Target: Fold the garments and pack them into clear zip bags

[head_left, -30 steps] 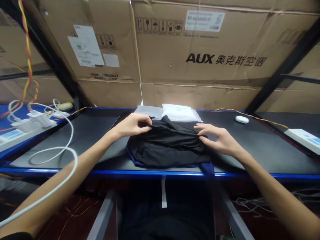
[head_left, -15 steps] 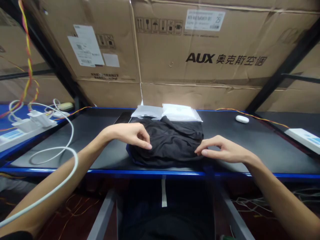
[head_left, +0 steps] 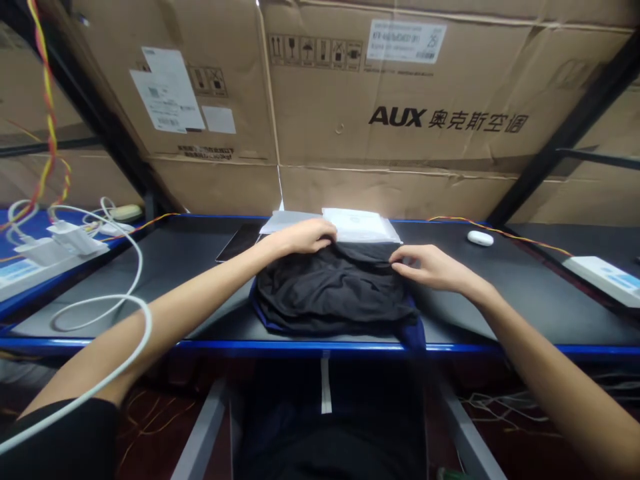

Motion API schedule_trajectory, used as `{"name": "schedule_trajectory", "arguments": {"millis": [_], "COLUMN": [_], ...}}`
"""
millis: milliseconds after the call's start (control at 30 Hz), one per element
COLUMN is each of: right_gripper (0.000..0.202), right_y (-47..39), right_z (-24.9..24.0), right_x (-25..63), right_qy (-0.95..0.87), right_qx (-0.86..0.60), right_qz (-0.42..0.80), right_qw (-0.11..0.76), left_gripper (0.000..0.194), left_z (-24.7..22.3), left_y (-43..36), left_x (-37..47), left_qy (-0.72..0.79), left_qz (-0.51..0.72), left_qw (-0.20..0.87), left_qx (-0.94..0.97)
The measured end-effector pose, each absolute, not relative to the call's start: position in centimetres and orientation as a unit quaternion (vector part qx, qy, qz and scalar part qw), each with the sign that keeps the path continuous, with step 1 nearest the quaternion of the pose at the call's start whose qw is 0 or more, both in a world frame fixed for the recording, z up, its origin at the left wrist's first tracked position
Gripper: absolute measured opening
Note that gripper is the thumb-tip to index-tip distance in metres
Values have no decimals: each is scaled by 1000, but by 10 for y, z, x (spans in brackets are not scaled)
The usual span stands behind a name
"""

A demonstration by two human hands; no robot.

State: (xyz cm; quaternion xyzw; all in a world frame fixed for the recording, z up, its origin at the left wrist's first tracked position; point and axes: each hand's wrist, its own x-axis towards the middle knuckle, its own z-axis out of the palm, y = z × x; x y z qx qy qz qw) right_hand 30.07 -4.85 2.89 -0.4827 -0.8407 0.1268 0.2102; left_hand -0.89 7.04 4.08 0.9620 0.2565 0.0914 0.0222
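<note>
Black cloth (head_left: 330, 293) lay crumpled on the dark table (head_left: 175, 280), whose blue front edge passed just before it. In this room, cardboard (head_left: 320, 147) stood like a wall behind the cloth. Two hands were at one cloth: the left hand (head_left: 307, 237) bent its fingers at the far edge, though I could not tell whether they gripped, and the right hand (head_left: 425, 263) pinched the far right corner. Behind the cloth lay two packets, one grey packet (head_left: 285, 219) and one white packet (head_left: 360, 223); well to its right, one white case (head_left: 480, 238).
</note>
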Motion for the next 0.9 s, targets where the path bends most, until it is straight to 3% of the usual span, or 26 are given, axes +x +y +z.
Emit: {"name": "schedule_trajectory", "arguments": {"millis": [233,567,767,900], "right_gripper": [33,28,38,39], "right_y": [-17,11,-4,-23], "right_z": [45,22,23,26], "right_x": [313,312,306,279], "right_qy": [-771,-778,-776,-835], "right_qx": [-532,-599,-583,-477], "right_qz": [202,75,-9,18], "right_qw": [287,172,239,275], "left_gripper": [19,41,44,55], "left_z": [35,15,25,31], "left_y": [79,75,48,17], "left_x": [-6,-4,-13,-22], "left_qy": [359,437,353,271], "left_qz": [241,174,247,154], "left_qw": [72,-9,-15,50], "left_qx": [899,882,902,949]}}
